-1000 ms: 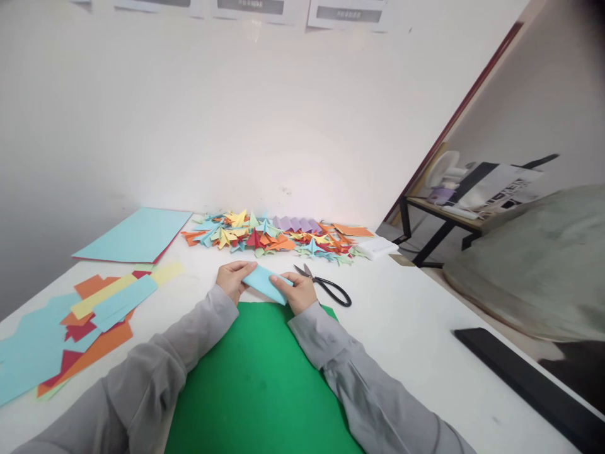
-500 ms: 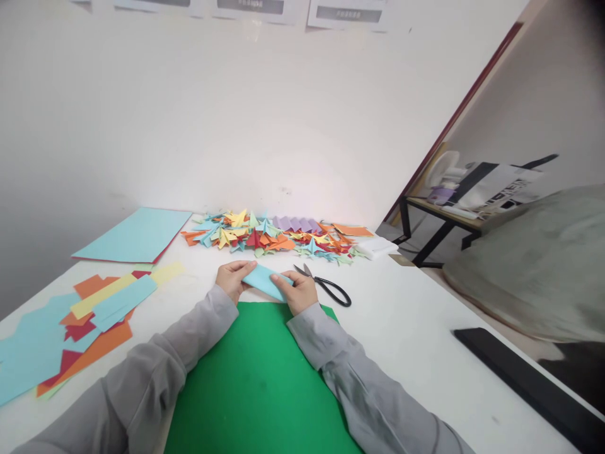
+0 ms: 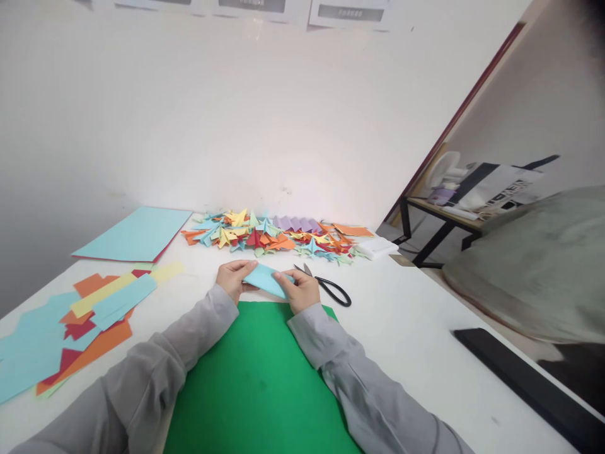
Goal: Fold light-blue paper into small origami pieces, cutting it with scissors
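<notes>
A light blue piece of paper point(image 3: 265, 279), apparently folded, is held between both hands just above the far edge of a green sheet point(image 3: 265, 372). My left hand point(image 3: 232, 280) pinches its left end, thumb on top. My right hand point(image 3: 302, 290) grips the right end, with the thumb pressed on its upper face. Just beyond the right hand lie scissors point(image 3: 333, 290) with black handles, their blades partly apart. Fingers under the paper are mostly hidden.
Many folded coloured paper shapes point(image 3: 265, 236) are heaped along the wall. Coloured paper scraps point(image 3: 85, 334) spread at the left, with light blue sheets point(image 3: 137, 233) behind them. White tissue point(image 3: 378, 247) lies right of the heap. A black bar point(image 3: 520, 378) runs along the table's right edge.
My right hand has shifted very slightly to the right along the blue paper. The left hand keeps its pinch, and the rest looks the same.
</notes>
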`<move>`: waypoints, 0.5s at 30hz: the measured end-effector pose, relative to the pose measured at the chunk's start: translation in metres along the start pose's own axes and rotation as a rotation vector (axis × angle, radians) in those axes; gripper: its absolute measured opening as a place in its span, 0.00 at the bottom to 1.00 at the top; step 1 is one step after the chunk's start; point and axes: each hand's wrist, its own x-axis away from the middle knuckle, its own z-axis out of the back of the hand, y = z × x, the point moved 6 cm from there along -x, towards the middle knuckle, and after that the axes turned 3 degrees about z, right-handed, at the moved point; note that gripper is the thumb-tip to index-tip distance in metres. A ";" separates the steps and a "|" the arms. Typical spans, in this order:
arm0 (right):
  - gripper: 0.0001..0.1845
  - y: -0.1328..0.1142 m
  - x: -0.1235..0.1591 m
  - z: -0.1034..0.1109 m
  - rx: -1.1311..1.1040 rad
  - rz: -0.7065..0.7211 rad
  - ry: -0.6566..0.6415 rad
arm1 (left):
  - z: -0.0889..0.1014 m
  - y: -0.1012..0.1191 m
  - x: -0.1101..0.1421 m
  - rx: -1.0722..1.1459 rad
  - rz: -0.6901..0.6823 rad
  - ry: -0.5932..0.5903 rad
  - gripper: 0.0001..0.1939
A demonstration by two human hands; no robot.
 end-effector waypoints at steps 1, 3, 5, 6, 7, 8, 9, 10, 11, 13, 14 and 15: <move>0.15 0.000 0.000 0.000 0.001 0.005 0.002 | 0.000 0.000 0.000 -0.008 -0.001 -0.001 0.14; 0.16 -0.001 0.000 0.000 0.007 0.011 0.001 | 0.000 0.000 0.000 -0.012 -0.002 -0.003 0.14; 0.16 -0.001 0.000 0.000 0.013 0.015 0.007 | 0.000 0.000 0.000 -0.010 0.000 -0.004 0.15; 0.16 -0.001 0.000 0.001 0.016 0.017 0.010 | -0.001 0.000 0.000 -0.009 0.001 -0.004 0.15; 0.16 -0.001 0.000 0.001 0.019 0.019 0.011 | -0.001 0.000 0.001 -0.009 0.001 -0.002 0.15; 0.16 -0.001 0.000 0.001 0.021 0.021 0.013 | -0.001 0.000 0.001 -0.010 0.001 0.002 0.16; 0.16 -0.001 0.000 0.001 0.023 0.020 0.012 | -0.002 0.001 0.001 -0.011 0.002 0.007 0.16; 0.16 0.000 0.000 0.001 0.023 0.019 0.010 | -0.002 0.001 0.002 -0.011 0.001 0.012 0.16; 0.16 0.000 0.000 0.001 0.022 0.016 0.008 | -0.002 0.001 0.002 -0.011 0.000 0.016 0.16; 0.17 0.000 0.000 0.001 0.020 0.011 0.010 | -0.002 0.001 0.002 -0.009 -0.003 0.019 0.16; 0.17 0.001 0.000 0.001 0.022 0.008 0.010 | -0.002 0.001 0.002 -0.008 -0.005 0.018 0.16; 0.17 0.001 0.000 0.001 0.025 0.006 0.011 | -0.002 0.001 0.002 -0.007 -0.006 0.017 0.16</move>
